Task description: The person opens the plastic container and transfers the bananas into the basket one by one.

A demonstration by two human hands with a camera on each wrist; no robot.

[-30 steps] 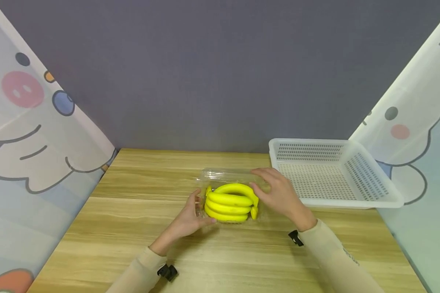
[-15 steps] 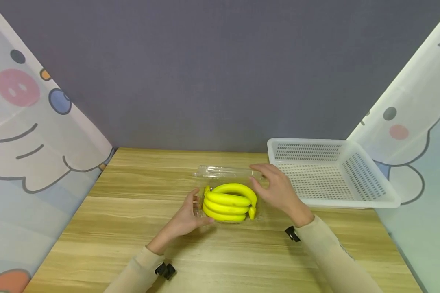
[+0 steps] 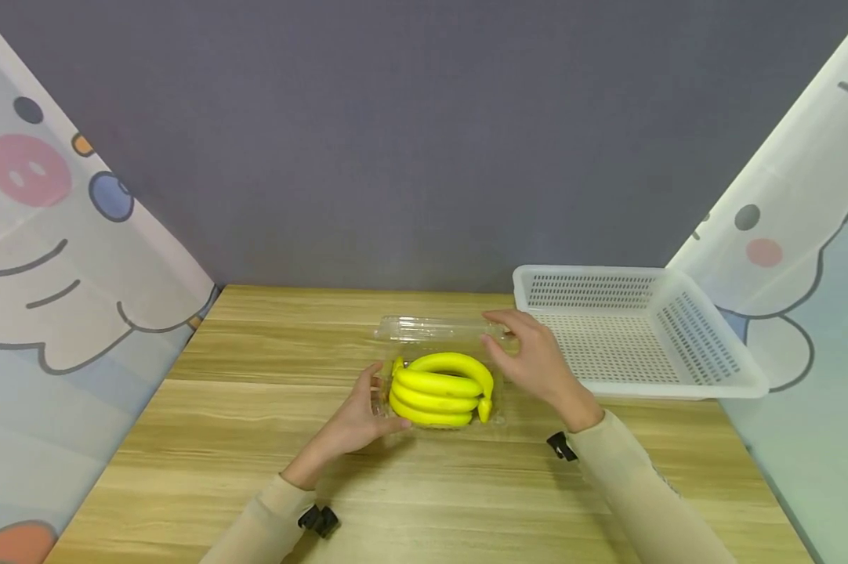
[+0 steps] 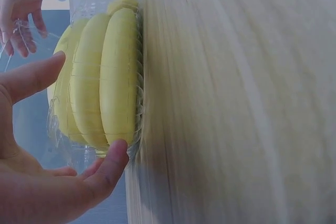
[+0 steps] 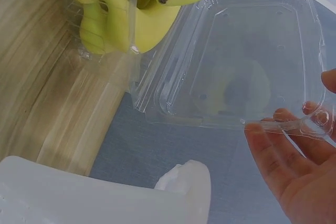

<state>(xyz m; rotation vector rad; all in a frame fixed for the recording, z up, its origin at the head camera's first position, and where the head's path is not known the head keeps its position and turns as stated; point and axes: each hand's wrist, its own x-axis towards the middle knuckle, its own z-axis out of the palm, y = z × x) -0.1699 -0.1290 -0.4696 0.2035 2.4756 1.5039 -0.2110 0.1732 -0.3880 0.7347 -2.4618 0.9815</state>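
Observation:
Yellow bananas (image 3: 438,384) lie in a clear plastic clamshell box (image 4: 138,77) on the table. The box's lid (image 3: 431,329) is raised along the far side, tilted up. My left hand (image 3: 356,419) holds the left end of the box, thumb at the front and fingers behind; in the left wrist view the left hand (image 4: 42,182) frames the bananas (image 4: 118,72). My right hand (image 3: 537,364) grips the lid's right edge. In the right wrist view the right hand's (image 5: 299,166) fingers are at a corner of the transparent lid (image 5: 231,77).
A white slotted plastic basket (image 3: 678,389) stands at the back right of the wooden table (image 3: 276,368), close to my right hand. A grey panel (image 3: 424,141) rises behind the table. Cartoon-printed sheets (image 3: 99,313) hang at both sides.
The lid has swung up and back with my right hand, so its edge stands farther from the bananas. My left hand has stayed at the box's left end.

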